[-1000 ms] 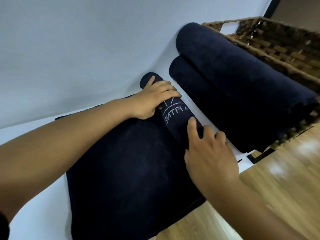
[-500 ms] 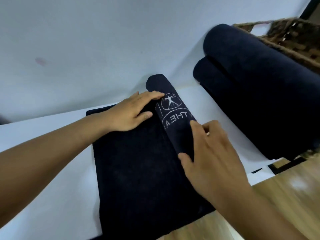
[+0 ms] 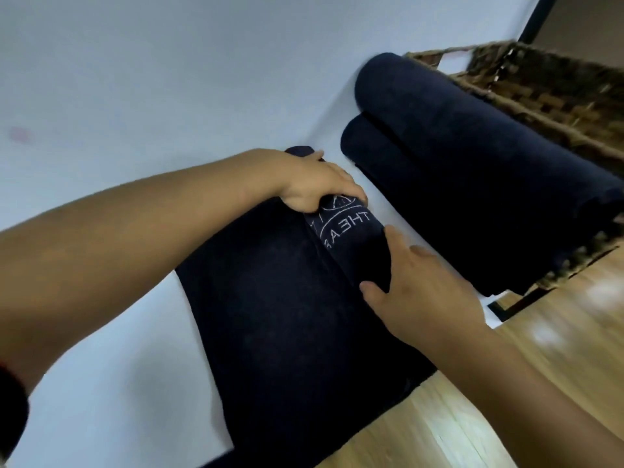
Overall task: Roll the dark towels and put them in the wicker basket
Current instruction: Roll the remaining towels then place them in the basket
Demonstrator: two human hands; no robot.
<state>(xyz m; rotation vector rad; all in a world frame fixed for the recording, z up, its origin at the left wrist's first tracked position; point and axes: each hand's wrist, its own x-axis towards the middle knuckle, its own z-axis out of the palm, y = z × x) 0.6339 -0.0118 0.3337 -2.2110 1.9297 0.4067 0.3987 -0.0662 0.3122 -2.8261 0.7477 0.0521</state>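
A dark navy towel (image 3: 277, 319) lies flat on a white sheet, its far end wound into a tight roll (image 3: 351, 244) that shows white printed lettering. My left hand (image 3: 317, 184) grips the far part of that roll, fingers curled over it. My right hand (image 3: 422, 292) presses on the near part of the roll, thumb at its flat side. Two finished dark rolls (image 3: 472, 184) lie side by side just right of it, against the wicker basket (image 3: 547, 92) at the upper right.
The white sheet (image 3: 111, 366) covers the floor and runs up a pale wall (image 3: 169, 62). Wooden flooring (image 3: 472, 417) shows at the lower right. A black strip (image 3: 516, 305) lies at the sheet's edge under the finished rolls.
My left hand has shifted from the flat cloth onto the roll and closed over it. The roll has turned a little, showing more lettering. My right hand stays on its near part.
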